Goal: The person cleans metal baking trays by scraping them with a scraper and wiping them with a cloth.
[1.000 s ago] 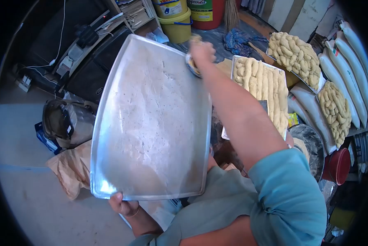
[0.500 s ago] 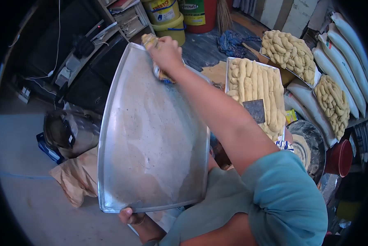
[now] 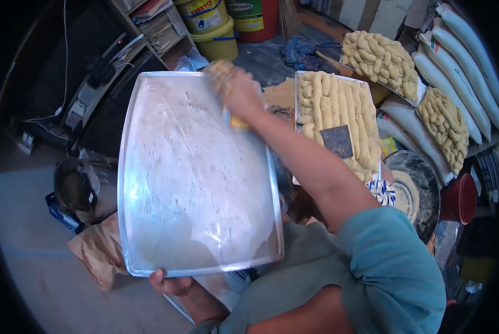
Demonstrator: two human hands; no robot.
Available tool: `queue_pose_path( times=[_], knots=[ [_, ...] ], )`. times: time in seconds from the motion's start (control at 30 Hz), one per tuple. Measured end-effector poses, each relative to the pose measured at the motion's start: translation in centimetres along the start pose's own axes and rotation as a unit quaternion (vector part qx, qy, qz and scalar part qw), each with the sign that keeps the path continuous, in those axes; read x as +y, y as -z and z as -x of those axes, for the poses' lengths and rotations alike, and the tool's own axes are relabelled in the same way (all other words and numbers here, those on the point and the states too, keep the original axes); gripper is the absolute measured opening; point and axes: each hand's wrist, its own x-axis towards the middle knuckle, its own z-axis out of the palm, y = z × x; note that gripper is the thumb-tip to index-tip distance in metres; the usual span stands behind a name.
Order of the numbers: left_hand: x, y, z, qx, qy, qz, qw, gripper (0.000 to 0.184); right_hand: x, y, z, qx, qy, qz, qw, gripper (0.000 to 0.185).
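Note:
A large metal baking tray (image 3: pixel 199 172) is held up in front of me, its shiny surface streaked with small dark marks. My left hand (image 3: pixel 173 283) grips its lower rim, thumb over the edge and the other fingers mostly hidden behind. Near the tray's upper right corner, my right hand (image 3: pixel 241 94) is closed on a crumpled yellowish wad (image 3: pixel 220 71), blurred by motion. Whether that wad is cloth or plastic I cannot tell. Right of the tray, another tray carries rows of dough rolls (image 3: pixel 338 106) with a dark square plate (image 3: pixel 337 141) on them.
More shaped dough is piled on a tray (image 3: pixel 380 61) and in another heap (image 3: pixel 443 125) beside stacked white sacks (image 3: pixel 455 78). A dark basin (image 3: pixel 427 183) and a red bucket (image 3: pixel 462 200) stand at right. Yellow buckets (image 3: pixel 213 42) are at the back; a brown paper bag (image 3: pixel 99 245) lies left.
The tray has tilted to face me more squarely, its top edge lower in view. My right hand has moved slightly right and down with the wad. My left hand still grips the rim.

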Motion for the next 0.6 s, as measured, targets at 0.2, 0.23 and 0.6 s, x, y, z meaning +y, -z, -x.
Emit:
queue_pose_path(
  times=[0.2,0.23,0.6],
  knots=[
    [-2.4,-1.4,-2.9,0.018,0.01,0.016,1.0,0.068,-4.1,3.5,14.9,-0.192,0.472,-0.162,0.845,0.034],
    [-1.9,-0.7,-2.1,0.008,0.003,0.022,1.0,0.067,-3.1,2.4,12.3,-0.202,0.436,-0.173,0.86,0.034],
    [-3.6,-2.1,-4.0,0.013,0.022,0.048,0.999,0.065,0.7,0.5,9.5,-0.156,0.318,-0.017,0.935,0.051]
  ],
)
